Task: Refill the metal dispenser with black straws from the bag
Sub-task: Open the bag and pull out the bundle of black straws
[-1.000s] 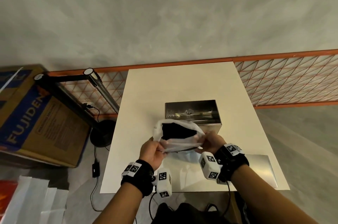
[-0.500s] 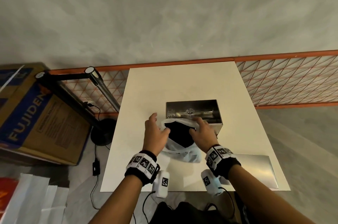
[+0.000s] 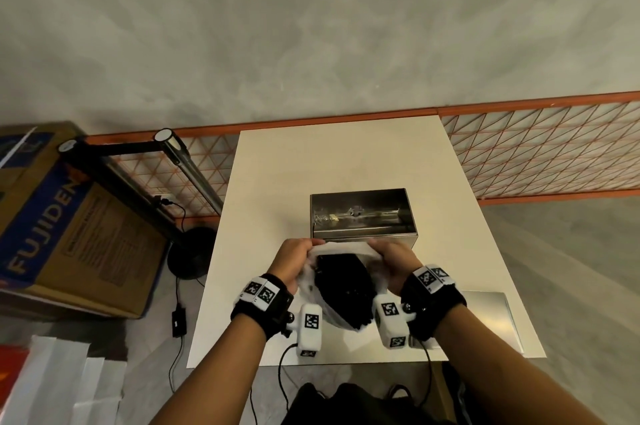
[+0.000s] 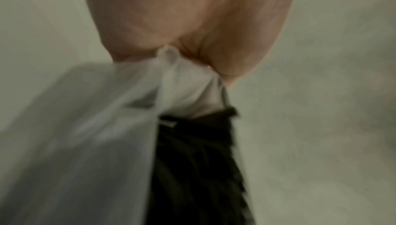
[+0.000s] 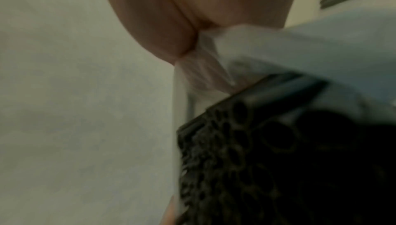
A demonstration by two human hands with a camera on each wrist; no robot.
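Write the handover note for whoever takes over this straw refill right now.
Left hand and right hand: each grips one side of the plastic bag at its mouth, holding it just in front of the metal dispenser.
Black straws: all bundled in the bag.
Dispenser: open on the white table; its lid lies near the right edge.
Done: bag opened.
Left: load the straws, replace the lid.

Legible text: "FUJIDEN", pale caps on blue band of cardboard box (image 3: 69, 216), left of table on floor. Printed block on box side too small to read. Wrist bands carry b/w square marker codes, no text.
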